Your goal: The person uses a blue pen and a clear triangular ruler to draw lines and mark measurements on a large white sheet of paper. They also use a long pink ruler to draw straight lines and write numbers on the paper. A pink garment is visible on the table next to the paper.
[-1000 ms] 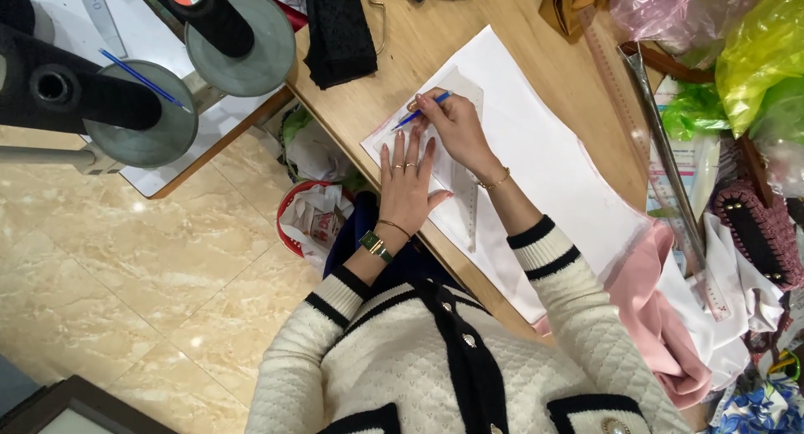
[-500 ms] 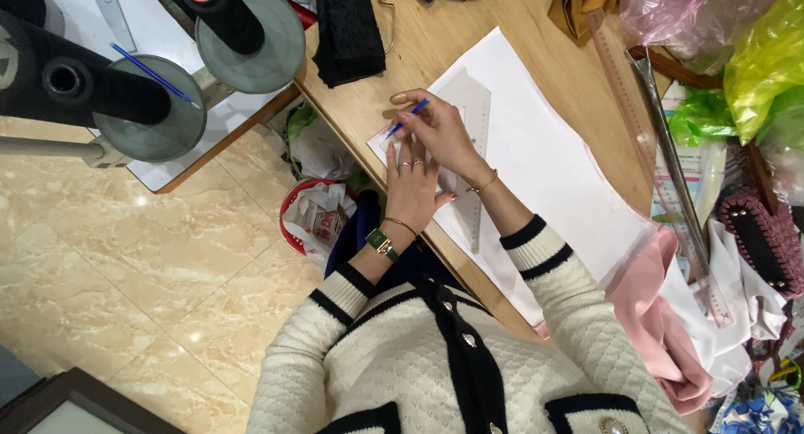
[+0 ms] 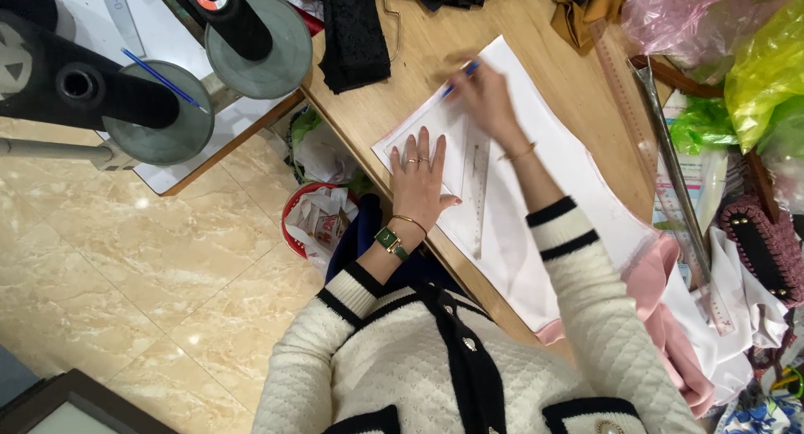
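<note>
The left hand (image 3: 421, 176) lay flat, fingers spread and grasping nothing, pinning the white paper sheet (image 3: 536, 166) to the wooden tabletop (image 3: 419, 82). Just right, a clear ruler (image 3: 477, 191) ran near to far. Beyond its far end, the right hand (image 3: 486, 99) gripped a blue pen (image 3: 459, 78).

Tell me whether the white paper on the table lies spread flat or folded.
Spread flat: the white paper lies open on the table, left hand pressing it.
</note>
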